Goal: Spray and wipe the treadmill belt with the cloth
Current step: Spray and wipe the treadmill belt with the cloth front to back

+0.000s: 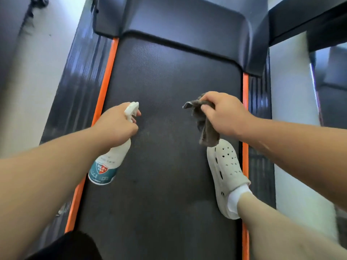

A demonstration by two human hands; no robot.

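The dark treadmill belt point(165, 81) runs up the middle of the view between two orange strips. My left hand point(116, 124) grips a white spray bottle point(109, 160) with a teal label, held above the belt's left side, its nozzle pointing forward and a finger on the trigger. My right hand point(223, 113) holds a crumpled grey-brown cloth point(202, 122) that hangs down above the belt's right side, clear of the surface. A faint speckled patch shows on the belt between my hands.
My right foot in a white clog point(225, 173) stands on the belt's right edge, just under the cloth. The black motor cover point(187, 21) closes the belt's far end. Ribbed side rails point(78, 76) flank the orange strips, with pale floor point(293, 102) beyond.
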